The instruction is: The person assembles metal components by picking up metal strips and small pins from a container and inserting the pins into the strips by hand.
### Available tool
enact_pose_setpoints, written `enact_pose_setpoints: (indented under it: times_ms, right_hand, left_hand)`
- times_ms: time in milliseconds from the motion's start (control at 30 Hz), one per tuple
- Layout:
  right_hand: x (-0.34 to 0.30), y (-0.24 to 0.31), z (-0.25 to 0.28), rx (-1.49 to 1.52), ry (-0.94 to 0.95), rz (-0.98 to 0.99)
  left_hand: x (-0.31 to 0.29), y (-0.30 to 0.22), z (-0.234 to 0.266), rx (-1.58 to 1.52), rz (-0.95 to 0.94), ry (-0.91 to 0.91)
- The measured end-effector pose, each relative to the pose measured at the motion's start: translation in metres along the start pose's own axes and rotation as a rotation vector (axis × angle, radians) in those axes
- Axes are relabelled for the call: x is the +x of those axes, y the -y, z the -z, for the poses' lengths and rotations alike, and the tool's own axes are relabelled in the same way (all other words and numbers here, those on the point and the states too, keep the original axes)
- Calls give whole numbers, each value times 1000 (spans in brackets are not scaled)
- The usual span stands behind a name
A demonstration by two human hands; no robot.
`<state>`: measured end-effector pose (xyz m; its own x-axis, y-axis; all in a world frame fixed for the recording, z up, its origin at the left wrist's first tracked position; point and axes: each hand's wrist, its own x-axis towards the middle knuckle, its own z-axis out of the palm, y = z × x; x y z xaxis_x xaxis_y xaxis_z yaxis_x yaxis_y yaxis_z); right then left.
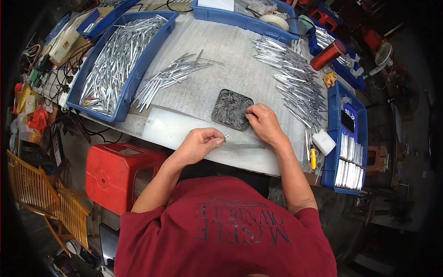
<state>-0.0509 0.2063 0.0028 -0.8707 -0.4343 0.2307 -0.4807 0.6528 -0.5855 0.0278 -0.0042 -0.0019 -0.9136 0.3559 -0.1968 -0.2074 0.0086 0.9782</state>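
My left hand [199,142] is closed, thumb and fingers pinching a thin silver metal tube [226,136]; only its short tip shows. Beside it, my right hand [264,122] has its fingers pressed together at the right edge of a small black tray [215,105]. Whatever those fingers hold is too small to make out. Many short dark metal pieces [232,108] fill the tray. To the left lies a loose pile of slim silver tubes [168,76]. A larger spread of similar silver pieces [295,81] covers the right side of the table.
A blue bin [171,19] full of silver tubes stands at left, another blue bin [326,173] with stacked silver pieces at right. Near it lie a white bottle [324,141] and a yellow-handled tool [313,159]. A red can [327,55] is beyond; a red stool [108,177] stands below left.
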Motion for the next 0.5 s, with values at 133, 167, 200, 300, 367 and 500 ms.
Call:
enact_pose_setpoints:
  times_ms: [133, 167, 200, 300, 367, 500]
  right_hand:
    - [13, -3, -8, -161, 101, 105]
    - [15, -1, -8, -246, 154, 97]
    - [16, 1, -9, -329, 207, 89]
    - [24, 8, -9, -431, 343, 55]
    - [27, 11, -10, -459, 357, 72]
    - [30, 9, -10, -417, 369, 32]
  left_hand:
    - [-4, 4, 4, -7, 37, -4]
    - [-4, 4, 5, -8, 37, -6]
    - [-4, 5, 5, -16, 22, -7]
    - [-6, 4, 5, -15, 5, -16]
    - [-6, 3, 5, -7, -1, -22]
    - [-4, 3, 5, -18, 11, -17]
